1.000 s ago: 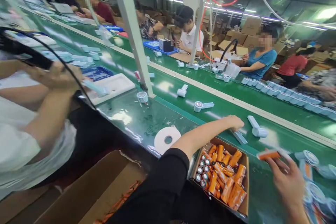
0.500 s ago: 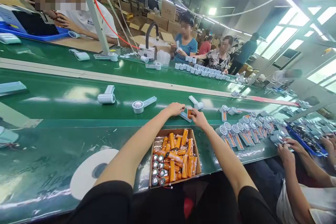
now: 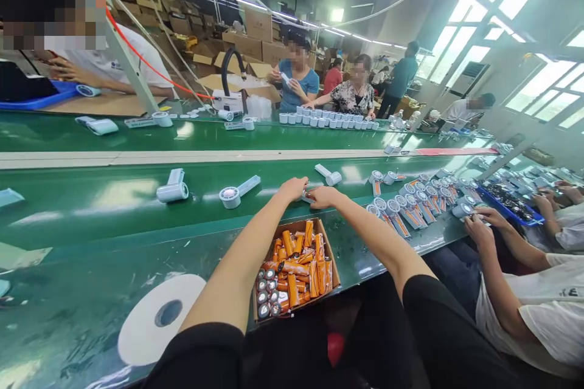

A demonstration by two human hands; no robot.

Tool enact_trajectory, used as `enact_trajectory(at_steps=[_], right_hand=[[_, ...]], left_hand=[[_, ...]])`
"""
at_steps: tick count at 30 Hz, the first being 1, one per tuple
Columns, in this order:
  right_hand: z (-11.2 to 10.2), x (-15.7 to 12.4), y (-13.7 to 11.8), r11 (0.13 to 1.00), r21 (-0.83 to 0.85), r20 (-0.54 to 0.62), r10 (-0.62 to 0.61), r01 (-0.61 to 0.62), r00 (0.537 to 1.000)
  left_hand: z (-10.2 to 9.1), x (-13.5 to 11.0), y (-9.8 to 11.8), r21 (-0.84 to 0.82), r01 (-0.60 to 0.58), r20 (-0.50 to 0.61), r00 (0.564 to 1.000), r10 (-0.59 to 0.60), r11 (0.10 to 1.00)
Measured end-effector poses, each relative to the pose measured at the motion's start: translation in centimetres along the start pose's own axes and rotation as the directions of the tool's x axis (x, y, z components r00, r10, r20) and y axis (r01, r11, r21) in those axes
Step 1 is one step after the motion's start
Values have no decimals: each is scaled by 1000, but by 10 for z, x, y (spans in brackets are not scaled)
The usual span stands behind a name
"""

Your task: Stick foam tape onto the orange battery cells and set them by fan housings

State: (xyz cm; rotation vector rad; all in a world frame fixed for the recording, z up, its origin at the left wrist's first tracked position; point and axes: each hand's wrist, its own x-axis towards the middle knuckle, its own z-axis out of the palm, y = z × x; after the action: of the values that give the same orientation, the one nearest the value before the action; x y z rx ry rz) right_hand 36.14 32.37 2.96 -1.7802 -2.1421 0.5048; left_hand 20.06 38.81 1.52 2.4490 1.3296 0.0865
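In the middle of the green bench, both hands meet over a pale blue-grey handheld fan body [image 3: 305,194], mostly hidden by my fingers. My left hand [image 3: 293,187] is closed at its far left side. From the right, my right hand [image 3: 323,196] curls its fingers over the same body. Whether a battery sits between the fingers cannot be seen now. Just below my wrists stands a cardboard box [image 3: 333,249] full of orange-wrapped cylindrical batteries [image 3: 292,267]. Beyond my hands lies another fan [image 3: 329,175], and a further fan [image 3: 230,196] rests to the left.
Rows of fans with orange batteries in their handles [image 3: 410,206] fill the right of the bench. A white roll [image 3: 137,328] lies at the left. A co-worker's hands [image 3: 483,225] work near a blue tray [image 3: 511,205]. More people sit across the bench.
The camera view has shifted. My right hand has closed in over the fan body, and the orange battery that showed between my hands is now covered.
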Motion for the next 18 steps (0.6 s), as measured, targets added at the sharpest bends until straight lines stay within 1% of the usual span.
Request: enact_trajectory(at_steps=[2, 5, 7, 8, 9, 10, 11, 12, 14, 15, 16, 17, 18], right_hand=[[-4, -23, -2, 999, 37, -136, 5, 0, 991], [5, -78, -2, 994, 112, -323, 40, -4, 946], [19, -125, 0, 983, 181, -377, 55, 15, 925], [27, -151, 1, 975, 218, -383, 57, 31, 922], [34, -178, 3, 966, 255, -379, 55, 47, 924], [41, -205, 5, 954, 295, -370, 57, 60, 927], [47, -233, 8, 939, 336, -356, 63, 64, 933], [52, -261, 12, 922, 381, -336, 74, 64, 939], [58, -308, 21, 875, 484, -308, 148, 21, 940], [60, -326, 25, 857, 516, -285, 177, -5, 942], [61, -339, 28, 843, 537, -260, 195, -26, 946], [61, -346, 28, 836, 547, -231, 195, -38, 953], [61, -348, 25, 831, 555, -206, 178, -35, 962]], left_hand=[[-5, -4, 4, 4, 33, -41, 999, -33, 999], [-15, -15, 4, -35, 83, -104, 991, -86, 996], [-20, -34, -5, -73, 71, -147, 986, -82, 995], [-20, -51, -15, -87, 55, -169, 983, -70, 995], [-19, -74, -28, -97, 43, -184, 981, -60, 994], [-15, -102, -46, -102, 34, -192, 980, -53, 994], [-8, -137, -66, -105, 26, -193, 980, -46, 994], [0, -177, -87, -106, 25, -188, 981, -44, 994], [21, -263, -126, -90, 8, -191, 981, -26, 996], [32, -304, -140, -69, 20, -192, 981, -33, 997], [42, -341, -149, -42, 50, -189, 980, -57, 998], [52, -373, -155, -13, 98, -182, 978, -98, 995], [60, -398, -157, 16, 153, -174, 974, -148, 988]])
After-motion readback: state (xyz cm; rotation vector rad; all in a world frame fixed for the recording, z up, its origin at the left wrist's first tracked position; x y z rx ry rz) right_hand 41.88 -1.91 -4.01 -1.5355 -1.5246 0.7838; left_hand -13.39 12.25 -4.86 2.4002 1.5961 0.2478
